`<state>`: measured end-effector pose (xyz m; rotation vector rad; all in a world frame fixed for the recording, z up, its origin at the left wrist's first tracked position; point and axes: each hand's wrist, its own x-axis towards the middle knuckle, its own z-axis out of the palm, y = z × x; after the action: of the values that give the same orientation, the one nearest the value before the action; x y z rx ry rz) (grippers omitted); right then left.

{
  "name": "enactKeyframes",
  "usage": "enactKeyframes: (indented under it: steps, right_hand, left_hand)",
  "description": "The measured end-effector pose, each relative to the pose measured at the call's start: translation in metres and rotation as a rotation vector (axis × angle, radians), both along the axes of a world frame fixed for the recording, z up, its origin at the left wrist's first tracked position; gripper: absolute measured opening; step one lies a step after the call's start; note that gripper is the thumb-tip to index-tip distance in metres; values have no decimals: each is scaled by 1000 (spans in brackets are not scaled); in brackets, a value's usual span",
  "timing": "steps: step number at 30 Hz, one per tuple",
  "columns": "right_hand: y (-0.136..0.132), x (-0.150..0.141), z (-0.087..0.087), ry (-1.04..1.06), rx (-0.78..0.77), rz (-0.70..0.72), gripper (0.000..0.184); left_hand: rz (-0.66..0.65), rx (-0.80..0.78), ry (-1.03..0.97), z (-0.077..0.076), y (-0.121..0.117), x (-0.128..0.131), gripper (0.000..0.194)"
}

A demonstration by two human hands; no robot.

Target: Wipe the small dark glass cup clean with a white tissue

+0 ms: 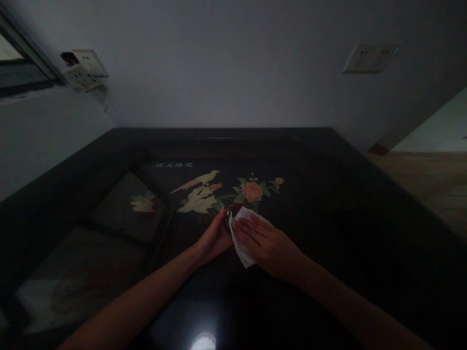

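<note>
A small, dark brown, glossy round object (229, 214) is held over the middle of the black tabletop; its exact kind cannot be made out. My left hand (214, 239) grips it from the left side, thumb up along its edge. Against its right and upper side lies a crumpled white tissue (243, 253), pressed there by my right hand (268, 245), which has a ring on one finger. Tissue and fingers cover much of the brown object.
The shiny black table (310, 291) bears an inlaid bird (199, 182) and a pink flower (251, 191). Its far edge runs along a grey wall (226, 63). Wall sockets (371, 58) are at upper right, more sockets (85, 68) at upper left. Wooden floor (430, 180) shows at right.
</note>
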<state>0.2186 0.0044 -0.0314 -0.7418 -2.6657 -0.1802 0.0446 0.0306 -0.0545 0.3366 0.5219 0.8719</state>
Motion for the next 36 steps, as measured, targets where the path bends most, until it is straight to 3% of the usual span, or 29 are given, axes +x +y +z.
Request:
enactKeyframes:
  steps: [10, 18, 24, 36]
  right_hand:
    - [-9, -6, 7, 36, -99, -106, 37]
    - [-12, -6, 3, -74, 57, -183, 33]
    - [-8, -3, 3, -137, 66, -207, 30]
    - [3, 9, 16, -46, -54, -199, 40]
  left_hand:
    - [-29, 115, 79, -5, -2, 0, 44]
    - [8, 162, 65, -5, -3, 3, 42]
    - [4, 95, 33, -17, 2, 4, 39]
    - [-51, 85, -18, -12, 3, -3, 28]
